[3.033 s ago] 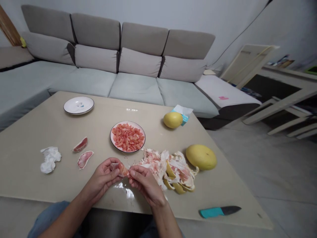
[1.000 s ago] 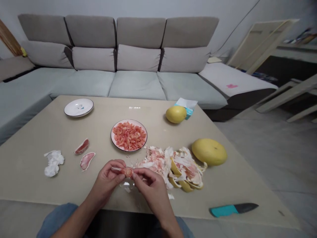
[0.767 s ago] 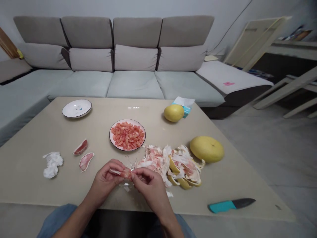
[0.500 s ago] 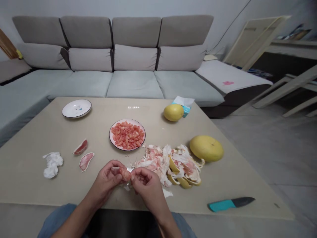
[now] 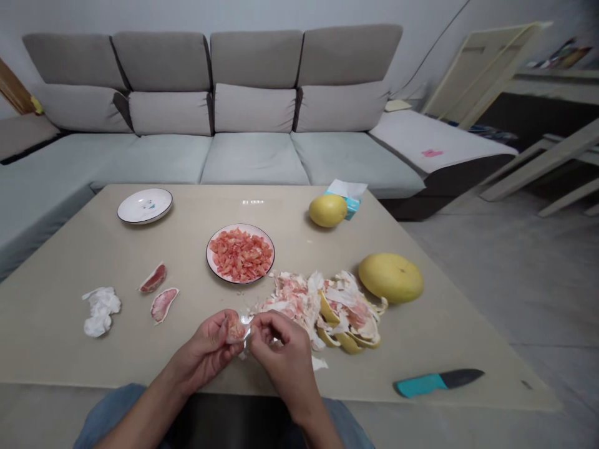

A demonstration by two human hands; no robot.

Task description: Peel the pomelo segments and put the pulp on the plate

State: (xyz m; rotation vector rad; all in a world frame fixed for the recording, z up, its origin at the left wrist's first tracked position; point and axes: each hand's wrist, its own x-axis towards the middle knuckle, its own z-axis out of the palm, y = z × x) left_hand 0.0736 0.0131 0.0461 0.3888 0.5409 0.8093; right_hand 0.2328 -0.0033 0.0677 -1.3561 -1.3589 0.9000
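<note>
Between the thumb and fingers of my left hand (image 5: 209,346) is a pomelo segment (image 5: 235,328) with pink flesh and pale skin. My right hand (image 5: 282,349) is closed in a pinch at the segment's right edge, on a thin whitish piece of membrane (image 5: 248,328). Just beyond my hands lies a heap of peel and membrane scraps (image 5: 322,305). Behind it to the left, a dark-rimmed plate (image 5: 209,265) bears pink pomelo pulp (image 5: 241,254). Two more segments, one (image 5: 153,278) behind the other (image 5: 163,304), lie to the left on the table.
A crumpled tissue (image 5: 102,310) lies at left, a white plate (image 5: 135,209) farther back. One whole pomelo (image 5: 391,277) sits right of the peel; another (image 5: 327,211) stands by a tissue pack (image 5: 352,206). A teal-handled knife (image 5: 437,381) lies near the table's (image 5: 477,337) front right edge.
My left hand has turned and moved slightly down, so the segment shows a different side. The right hand's pinch has drawn slightly away from the segment, with membrane stretched between.
</note>
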